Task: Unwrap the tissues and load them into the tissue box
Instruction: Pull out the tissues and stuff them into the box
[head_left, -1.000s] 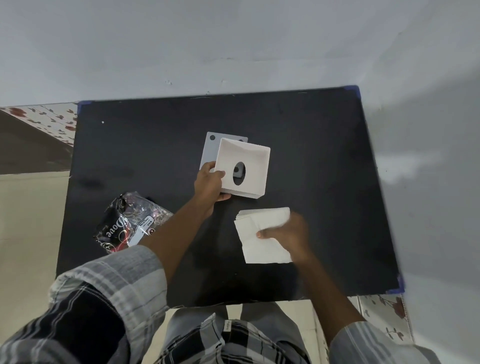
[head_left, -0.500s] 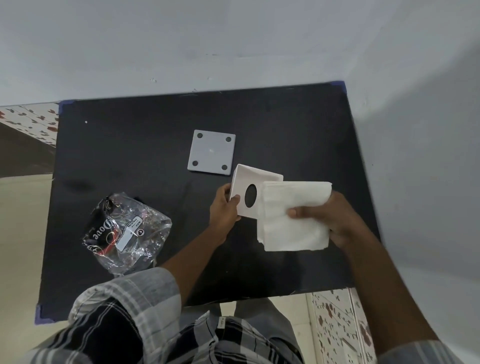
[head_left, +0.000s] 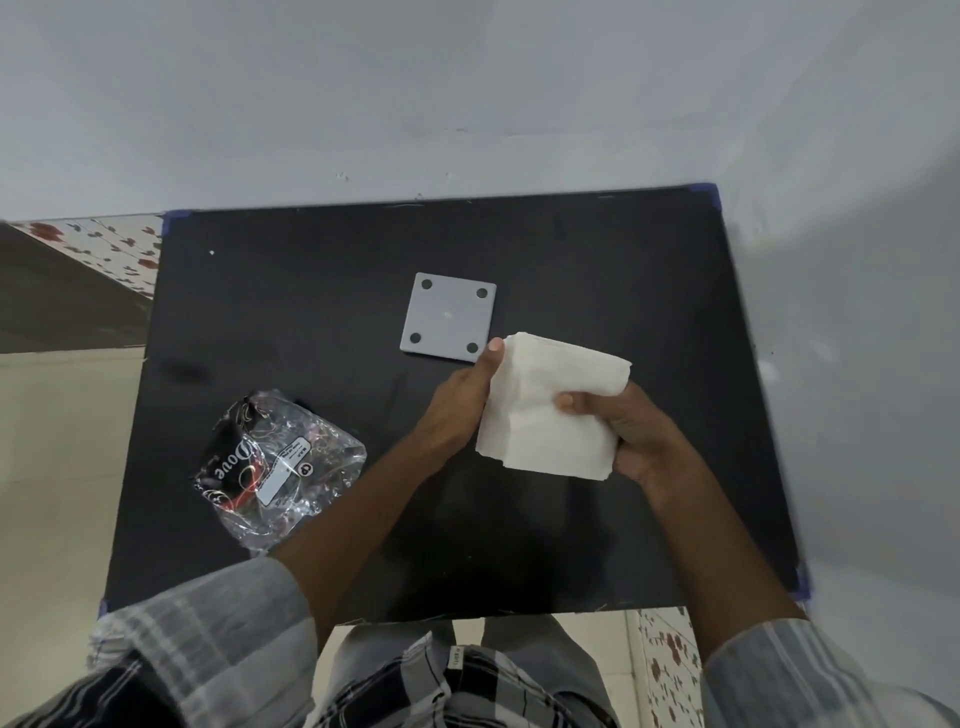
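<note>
A stack of white folded tissues (head_left: 550, 410) is held above the middle of the black table (head_left: 311, 322). My right hand (head_left: 628, 436) grips the stack from the right, thumb on top. On the stack's left edge is my left hand (head_left: 457, 410), with its thumb at the upper left corner. It holds the white tissue box, which is almost wholly hidden behind the tissues. The grey square base plate (head_left: 448, 322) of the box, with a hole at each corner, lies flat just behind my left hand.
The crumpled clear tissue wrapper (head_left: 275, 467) with black print lies on the table's left side. The table stands in a corner of grey walls, at the back and on the right. Tiled floor shows to the left and in front.
My right hand lifted the tissues off the table and brought them against the box. My left hand drew the box nearer, off the grey plate. The tissues now cover the box.
</note>
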